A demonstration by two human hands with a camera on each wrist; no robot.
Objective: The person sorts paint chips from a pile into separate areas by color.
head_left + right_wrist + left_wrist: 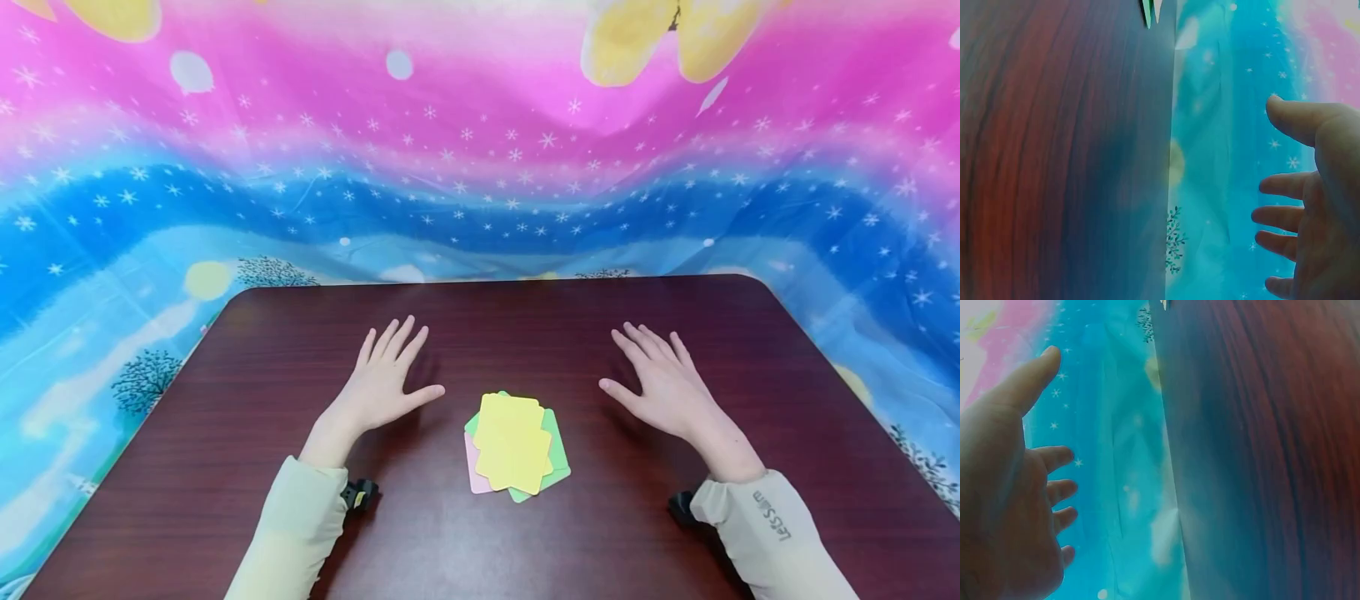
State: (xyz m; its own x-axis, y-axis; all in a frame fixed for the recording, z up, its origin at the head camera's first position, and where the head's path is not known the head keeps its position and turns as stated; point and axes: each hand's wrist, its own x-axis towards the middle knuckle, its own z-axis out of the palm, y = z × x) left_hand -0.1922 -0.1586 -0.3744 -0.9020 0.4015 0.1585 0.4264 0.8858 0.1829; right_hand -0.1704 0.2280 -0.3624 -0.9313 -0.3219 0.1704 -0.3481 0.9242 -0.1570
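Note:
A loose pile of rounded-corner paper cards lies on the table, with yellow cards [513,442] on top. Green cards [557,442] and a pink card [477,471] stick out from under them. To the left of the pile, my left hand [381,392] is held above the table with its fingers spread and nothing in it. My right hand [663,387] hovers on the pile's other side, fingers extended and likewise holding nothing. Both wrist views show the palms bare; only the tip of a green card [1146,12] shows at the top of the right wrist view.
The dark red-brown wooden table [225,433] has rounded far corners. Behind it and along its sides hangs a pink and blue cloth [480,150] printed with snowflakes. Dark wrist devices [362,495] sit at both sleeve cuffs.

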